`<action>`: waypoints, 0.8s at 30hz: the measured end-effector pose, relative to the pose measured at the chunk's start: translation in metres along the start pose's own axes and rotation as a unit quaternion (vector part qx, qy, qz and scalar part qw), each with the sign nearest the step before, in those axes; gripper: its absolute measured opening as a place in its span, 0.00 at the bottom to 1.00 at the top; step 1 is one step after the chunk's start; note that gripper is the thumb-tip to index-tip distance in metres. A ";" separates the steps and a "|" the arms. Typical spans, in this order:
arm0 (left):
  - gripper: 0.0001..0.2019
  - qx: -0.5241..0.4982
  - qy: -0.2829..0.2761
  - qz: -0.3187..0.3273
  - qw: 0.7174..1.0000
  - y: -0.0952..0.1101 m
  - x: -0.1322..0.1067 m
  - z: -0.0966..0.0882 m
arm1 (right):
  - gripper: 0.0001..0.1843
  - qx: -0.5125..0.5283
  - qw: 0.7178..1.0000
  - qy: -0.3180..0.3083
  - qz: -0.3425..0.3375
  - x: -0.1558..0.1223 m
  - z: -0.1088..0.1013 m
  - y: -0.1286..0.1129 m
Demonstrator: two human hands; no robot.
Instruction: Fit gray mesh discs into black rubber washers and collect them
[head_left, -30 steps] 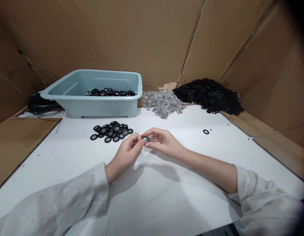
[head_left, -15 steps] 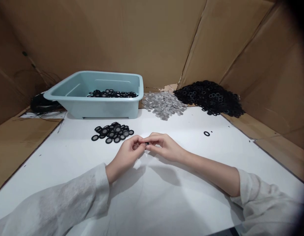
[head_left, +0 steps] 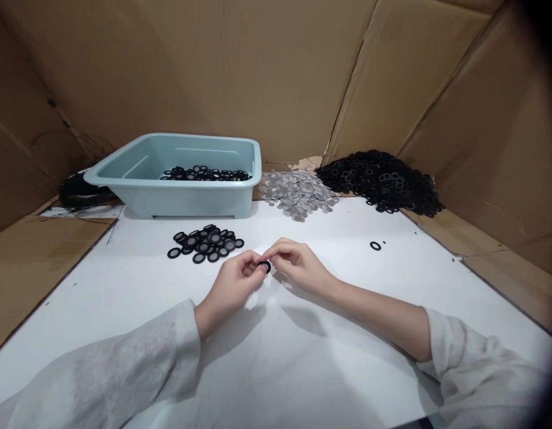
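My left hand (head_left: 233, 285) and my right hand (head_left: 298, 267) meet fingertip to fingertip over the white table (head_left: 276, 345). Between them they pinch a small black ring (head_left: 266, 265); whether a grey mesh disc sits inside it is hard to make out. Just beyond my left hand lies a small heap of black rings with grey centres (head_left: 205, 242). Both forearms rest low over the table in pale sleeves.
A light blue tub (head_left: 177, 179) at the back left holds more black rings. A pile of grey mesh discs (head_left: 297, 190) and a big pile of black rings (head_left: 381, 180) lie at the back. One loose ring (head_left: 375, 245) lies to the right. Cardboard walls surround the table.
Both hands stayed together and sank slightly toward the table. The fingers turned the ring, so its grey face seen a second ago no longer shows.
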State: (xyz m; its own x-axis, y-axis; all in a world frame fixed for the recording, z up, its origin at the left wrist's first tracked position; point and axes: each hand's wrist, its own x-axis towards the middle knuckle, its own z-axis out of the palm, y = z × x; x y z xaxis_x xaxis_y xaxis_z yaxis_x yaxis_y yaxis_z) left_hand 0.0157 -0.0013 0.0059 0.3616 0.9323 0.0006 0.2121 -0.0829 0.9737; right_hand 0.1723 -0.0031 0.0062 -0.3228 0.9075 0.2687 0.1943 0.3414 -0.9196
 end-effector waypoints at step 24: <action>0.03 0.074 -0.010 0.030 0.997 -0.003 -0.002 0.001 | 0.13 -0.102 0.991 -0.064 -0.051 -0.004 -0.001 -0.008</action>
State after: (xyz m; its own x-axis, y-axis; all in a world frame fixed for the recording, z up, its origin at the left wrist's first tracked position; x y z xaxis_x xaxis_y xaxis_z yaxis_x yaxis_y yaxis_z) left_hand 0.0150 -0.0034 0.0023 0.3948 0.9173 0.0518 0.3205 -0.1903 0.9279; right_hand 0.1730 -0.0092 0.0125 -0.4622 0.8321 0.3065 0.3331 0.4833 -0.8096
